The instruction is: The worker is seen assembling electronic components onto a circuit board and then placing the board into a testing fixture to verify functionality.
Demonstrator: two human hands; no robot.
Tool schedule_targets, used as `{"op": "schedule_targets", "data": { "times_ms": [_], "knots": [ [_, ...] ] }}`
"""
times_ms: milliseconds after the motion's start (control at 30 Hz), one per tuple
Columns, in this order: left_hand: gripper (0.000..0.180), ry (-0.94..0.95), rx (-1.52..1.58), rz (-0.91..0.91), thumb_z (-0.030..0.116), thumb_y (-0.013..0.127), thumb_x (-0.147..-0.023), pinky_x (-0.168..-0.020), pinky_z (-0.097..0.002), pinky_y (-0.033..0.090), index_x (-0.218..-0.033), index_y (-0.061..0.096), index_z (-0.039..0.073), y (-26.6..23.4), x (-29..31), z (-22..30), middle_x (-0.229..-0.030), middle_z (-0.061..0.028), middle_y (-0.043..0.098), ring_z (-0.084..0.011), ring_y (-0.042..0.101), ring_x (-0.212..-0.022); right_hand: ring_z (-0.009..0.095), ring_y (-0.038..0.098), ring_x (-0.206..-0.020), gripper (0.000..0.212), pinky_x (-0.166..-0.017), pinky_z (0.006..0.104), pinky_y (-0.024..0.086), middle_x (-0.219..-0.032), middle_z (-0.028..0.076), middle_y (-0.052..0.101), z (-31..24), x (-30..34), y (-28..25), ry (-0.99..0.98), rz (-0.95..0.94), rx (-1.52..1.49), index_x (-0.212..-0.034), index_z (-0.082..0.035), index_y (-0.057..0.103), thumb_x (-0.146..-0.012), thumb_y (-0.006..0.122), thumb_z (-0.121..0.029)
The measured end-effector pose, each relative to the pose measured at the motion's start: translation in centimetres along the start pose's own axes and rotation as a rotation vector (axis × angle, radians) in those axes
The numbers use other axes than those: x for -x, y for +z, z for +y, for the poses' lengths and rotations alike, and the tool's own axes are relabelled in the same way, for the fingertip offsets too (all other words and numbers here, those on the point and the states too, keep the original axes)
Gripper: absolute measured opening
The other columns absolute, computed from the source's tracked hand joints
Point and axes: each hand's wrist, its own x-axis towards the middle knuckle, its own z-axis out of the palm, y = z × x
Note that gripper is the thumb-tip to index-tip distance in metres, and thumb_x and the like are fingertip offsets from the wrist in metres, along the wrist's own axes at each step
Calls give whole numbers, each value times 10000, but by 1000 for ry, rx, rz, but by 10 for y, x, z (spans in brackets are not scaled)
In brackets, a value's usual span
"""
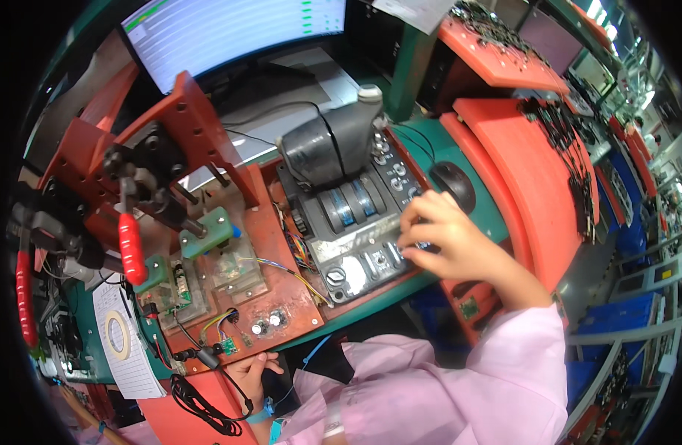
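Note:
A black and grey throttle control unit (339,211) sits on the red wooden fixture, with a large grey lever on top and a panel of knobs and switches. At the panel's right edge is my right hand (448,241), its fingers bent and closed at a small control. What lies between its fingertips is hidden. Lower down, my left hand (253,372) rests by the fixture's front edge, fingers loosely apart and nothing seen in them. A blue band circles that wrist. Beside it hangs a black cable (207,358) with a thick connector.
Red-handled toggle clamps (132,248) stand at left over a green circuit board (181,283). A tape roll (118,335) lies on paper. Behind is a monitor (237,37). A black mouse (454,185) and red trays (519,170) with black cables are at right.

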Motion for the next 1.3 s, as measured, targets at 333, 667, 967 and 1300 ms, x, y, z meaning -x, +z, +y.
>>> {"op": "schedule_targets", "data": {
  "times_ms": [333, 667, 967, 1300],
  "knots": [
    [219, -96, -17, -6, 14, 527, -898, -601, -210, 481, -835, 671, -139, 6, 2, 10, -696, -163, 675, -185, 598, -528, 208, 485, -855, 116, -835, 307, 358, -934, 25, 533, -8, -2, -4, 119, -67, -175, -781, -55, 647, -673, 660, -15],
    [217, -127, -3, 14, 23, 528, -903, -617, -208, 478, -872, 672, -137, 7, 6, 14, -642, -148, 666, -177, 594, -543, 223, 507, -835, 105, -768, 302, 412, -909, 41, 541, 3, 7, -15, 328, -30, -145, -720, -43, 646, -637, 663, 18],
    [215, -79, -42, 8, 14, 526, -900, -612, -202, 479, -857, 671, -138, 9, -1, 10, -627, -139, 660, -177, 597, -529, 243, 520, -809, 89, -754, 323, 443, -880, 53, 547, 8, 3, -33, 138, -28, -116, -746, -15, 644, -665, 653, 22],
    [193, -85, -11, 2, -1, 544, -884, -588, -216, 488, -839, 673, -137, 7, 0, 11, -647, -138, 669, -184, 607, -516, 308, 606, -703, 144, -642, 341, 476, -786, 127, 619, 18, -17, -22, 159, -43, 157, -877, -6, 643, -737, 648, -33]
  ]
}}
